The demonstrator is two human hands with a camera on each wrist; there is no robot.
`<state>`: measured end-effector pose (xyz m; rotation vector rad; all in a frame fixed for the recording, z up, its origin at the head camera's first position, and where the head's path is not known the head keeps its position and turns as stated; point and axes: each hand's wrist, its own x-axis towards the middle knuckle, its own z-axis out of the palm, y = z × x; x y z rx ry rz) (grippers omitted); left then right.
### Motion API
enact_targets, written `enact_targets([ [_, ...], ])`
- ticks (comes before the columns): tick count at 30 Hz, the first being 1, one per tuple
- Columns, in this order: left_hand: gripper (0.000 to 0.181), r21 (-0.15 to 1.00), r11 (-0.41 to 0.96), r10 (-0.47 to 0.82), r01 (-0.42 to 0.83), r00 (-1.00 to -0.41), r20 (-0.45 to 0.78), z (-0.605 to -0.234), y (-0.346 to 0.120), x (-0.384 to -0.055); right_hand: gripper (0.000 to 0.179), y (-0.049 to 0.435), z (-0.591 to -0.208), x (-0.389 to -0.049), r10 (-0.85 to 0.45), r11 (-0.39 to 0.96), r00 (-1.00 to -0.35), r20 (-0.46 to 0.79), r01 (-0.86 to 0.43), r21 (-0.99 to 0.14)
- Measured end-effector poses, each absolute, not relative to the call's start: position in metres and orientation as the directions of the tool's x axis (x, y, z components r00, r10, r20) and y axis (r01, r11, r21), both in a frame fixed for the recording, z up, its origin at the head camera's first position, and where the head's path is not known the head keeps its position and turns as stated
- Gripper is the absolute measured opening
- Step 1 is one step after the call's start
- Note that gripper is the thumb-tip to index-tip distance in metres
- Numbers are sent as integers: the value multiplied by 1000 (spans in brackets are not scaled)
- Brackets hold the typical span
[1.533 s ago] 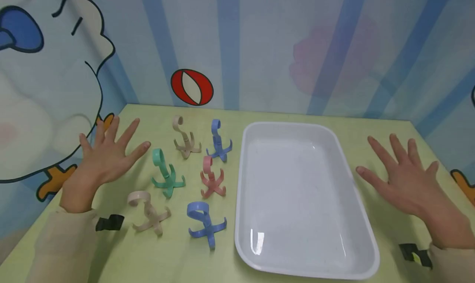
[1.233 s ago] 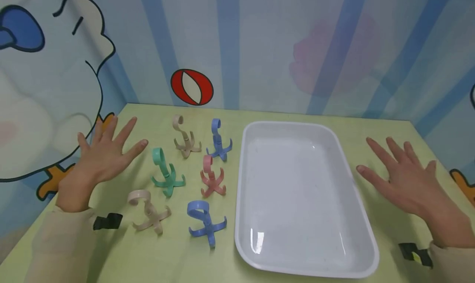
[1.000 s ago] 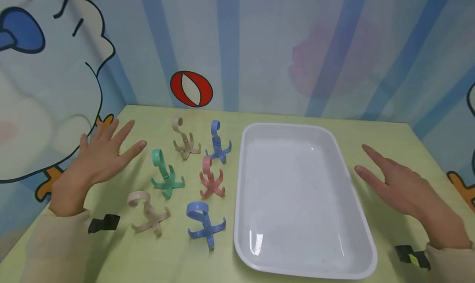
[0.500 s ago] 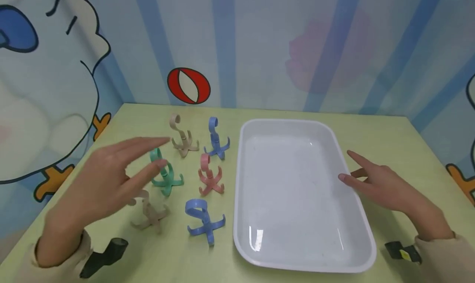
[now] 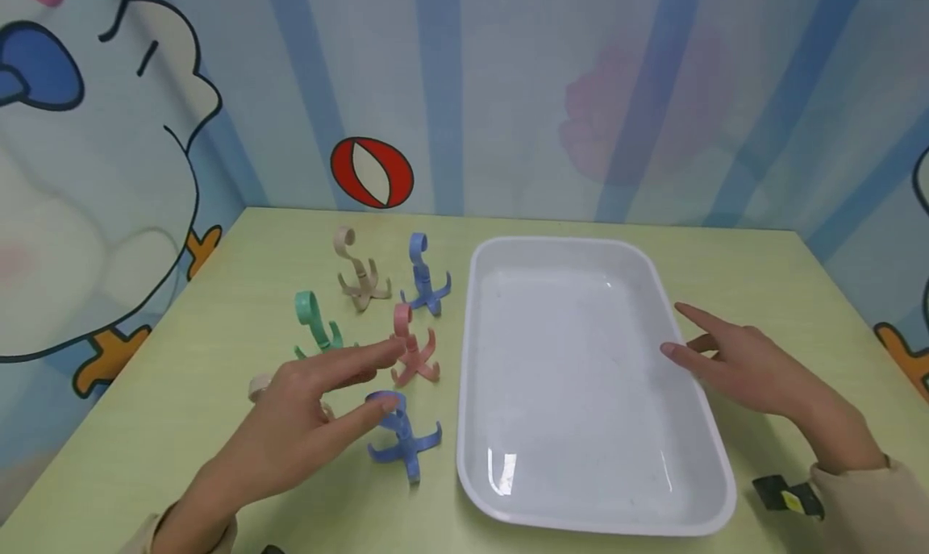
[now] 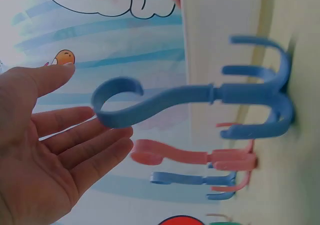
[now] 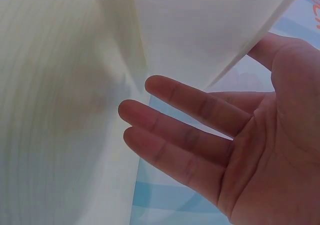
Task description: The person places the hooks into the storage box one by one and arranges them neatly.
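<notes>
My left hand (image 5: pixel 290 417) reaches over the front hooks with nothing in its grasp, thumb and fingers extended and spread apart. Between them in the left wrist view stands the curled top of the front blue four-pronged hook (image 6: pixel 252 92). In the head view, the fingertips overlap the pink hook (image 5: pixel 417 366). Behind that hand are a green hook (image 5: pixel 312 316) and a mostly covered beige hook (image 5: pixel 259 387). At the right side of the white tray (image 5: pixel 463 393), my right hand (image 5: pixel 755 368) has its thumb at the rim. Its other fingers extend along the outer wall in the right wrist view.
Another beige hook (image 5: pixel 363 286) and a second blue hook (image 5: pixel 426 284) stand at the back of the pale green table (image 5: pixel 181 352). A wall printed with stripes and cartoon figures rises behind the table. Nothing lies in the tray.
My left hand has come from the far left, across the green and beige hooks, to the front blue hook. My right hand has moved left to the tray's rim. The hooks have stayed put.
</notes>
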<state>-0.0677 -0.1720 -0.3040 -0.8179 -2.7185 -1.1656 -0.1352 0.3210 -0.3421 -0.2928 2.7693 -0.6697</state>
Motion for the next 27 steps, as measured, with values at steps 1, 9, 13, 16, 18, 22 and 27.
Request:
enact_targets([
  [1, 50, 679, 557, 432, 478, -865, 255, -307, -171, -66, 85, 321, -342, -135, -257, 872, -941, -219, -129, -472],
  [9, 60, 835, 471, 352, 285, -928, 119, -324, -166, -63, 83, 319, -344, -136, -260, 866, -944, -203, -134, -483],
  [13, 60, 850, 458, 343, 259, -934, 100, -332, -167, -62, 80, 317, -344, -135, -266, 859, -945, -192, -141, -493],
  [16, 59, 861, 453, 333, 233, -940, 80, -336, -168, -62, 79, 316, -343, -135, -269, 856, -944, -190, -144, -497],
  [18, 58, 872, 443, 325, 211, -944, 63, -338, -168, -62, 79, 316, -343, -136, -271, 854, -943, -190, -145, -500],
  [22, 55, 885, 418, 330, 204, -942, 62, -343, -168, -62, 77, 316, -344, -136, -275, 852, -943, -188, -148, -502],
  [27, 57, 889, 400, 356, 224, -932, 74, -348, -169, -63, 76, 316, -345, -135, -275, 851, -943, -185, -149, -504],
])
